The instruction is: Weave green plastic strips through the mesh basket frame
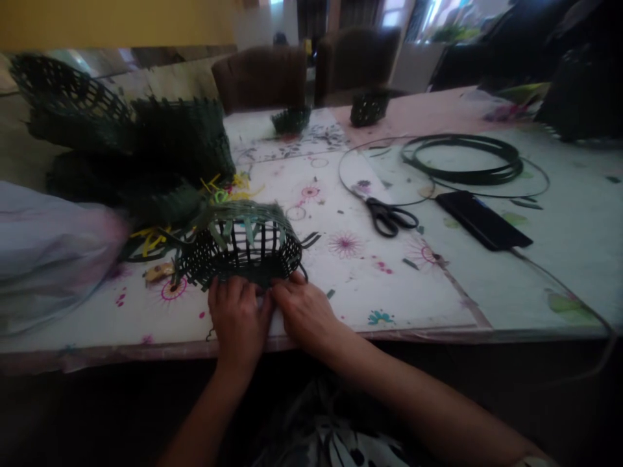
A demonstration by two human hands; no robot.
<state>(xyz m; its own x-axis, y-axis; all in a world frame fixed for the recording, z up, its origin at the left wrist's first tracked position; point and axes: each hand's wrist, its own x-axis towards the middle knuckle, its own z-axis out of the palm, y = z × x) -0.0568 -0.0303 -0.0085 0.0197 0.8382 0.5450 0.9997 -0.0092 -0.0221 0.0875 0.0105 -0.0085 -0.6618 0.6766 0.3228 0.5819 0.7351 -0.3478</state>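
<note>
There were two hands, one left hand (238, 321) and one right hand (306, 316), and one green woven basket (238, 250) by them. On the bench (389, 292) I counted two small woven pieces (291, 120) (370, 107), one pair of scissors (389, 217), one black phone (481, 219), one coil of dark wire (462, 159) and one thin wire ring (384, 170). Behind it stood two brown chairs (260, 78) (355, 61). The woven heap (146, 149) was too overlapped for counting.

We see black-handled scissors (389, 217) near a black phone (481, 219) on the bench (574, 259), coiled dark wire (462, 159) behind them, and brown chairs (263, 78) beyond.
</note>
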